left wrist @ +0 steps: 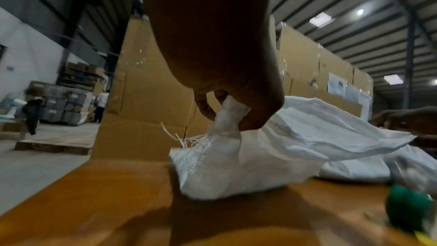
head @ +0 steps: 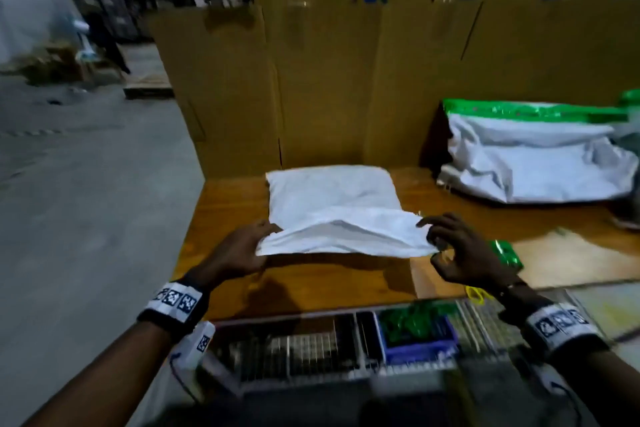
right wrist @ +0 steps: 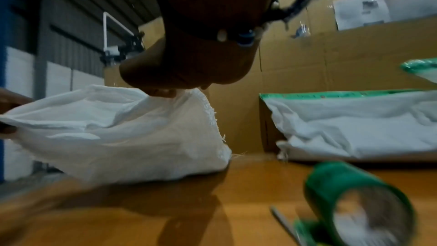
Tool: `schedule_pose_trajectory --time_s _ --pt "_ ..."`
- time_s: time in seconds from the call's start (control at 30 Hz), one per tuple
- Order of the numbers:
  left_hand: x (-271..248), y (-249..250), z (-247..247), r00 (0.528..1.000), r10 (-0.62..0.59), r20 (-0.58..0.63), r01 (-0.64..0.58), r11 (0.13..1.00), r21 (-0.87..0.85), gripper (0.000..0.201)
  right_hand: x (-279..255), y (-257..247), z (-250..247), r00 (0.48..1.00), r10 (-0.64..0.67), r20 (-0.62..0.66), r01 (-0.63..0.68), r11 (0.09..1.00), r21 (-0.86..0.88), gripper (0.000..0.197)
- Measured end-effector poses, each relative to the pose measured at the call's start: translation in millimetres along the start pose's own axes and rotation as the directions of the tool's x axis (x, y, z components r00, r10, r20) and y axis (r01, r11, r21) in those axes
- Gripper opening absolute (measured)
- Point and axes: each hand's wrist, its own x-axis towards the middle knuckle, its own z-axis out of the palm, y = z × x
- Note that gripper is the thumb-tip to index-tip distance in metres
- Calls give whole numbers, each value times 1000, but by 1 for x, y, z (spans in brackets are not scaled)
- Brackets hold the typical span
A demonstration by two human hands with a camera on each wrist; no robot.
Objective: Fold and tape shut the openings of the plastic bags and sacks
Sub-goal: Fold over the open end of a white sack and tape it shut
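White woven sack (head: 332,194) lies flat on the wooden desk (head: 235,191), its open mouth toward the person and lifted off the surface. Left hand (head: 242,250) pinches the left corner of the mouth; the left wrist view shows its fingers (left wrist: 205,108) curled around a bunched bit of the fabric, with frayed threads hanging off the sack edge just beside them. Right hand (head: 460,253) holds the right corner of the mouth, thumb and fingers (right wrist: 163,92) closed on the fabric edge, the other fingers curled loosely. The mouth sags open between the two hands.

Roll of green tape (head: 505,255) sits on the desk just beside the right hand, on its right; in the right wrist view it is blurred and close to the camera (right wrist: 359,201). Second white sack (head: 533,163), with a strip of green tape along its top edge, rests at the far right of the desk against the cardboard boxes (head: 329,80). A blue tray (head: 415,336) with green scraps sits below the near desk edge, on a wire rack (head: 304,354).
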Motion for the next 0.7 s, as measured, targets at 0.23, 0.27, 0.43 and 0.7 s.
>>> schedule_pose_trajectory --time_s 0.23,0.27,0.43,0.7 --pt "-80 -25 87 980 93 176 -97 995 16 68 -93 -23 79 917 109 383 -81 993 -90 25" --pt "-86 -27 93 981 93 167 -99 995 27 71 -99 -27 84 904 128 408 -99 991 -92 26" --pt "-94 -32 94 996 -21 82 29 995 -100 67 -87 -38 86 885 251 391 -239 968 -82 48" --pt "-36 -63 94 973 -227 -44 224 973 -56 47 9 -36 141 854 448 264 -470 882 24 60"
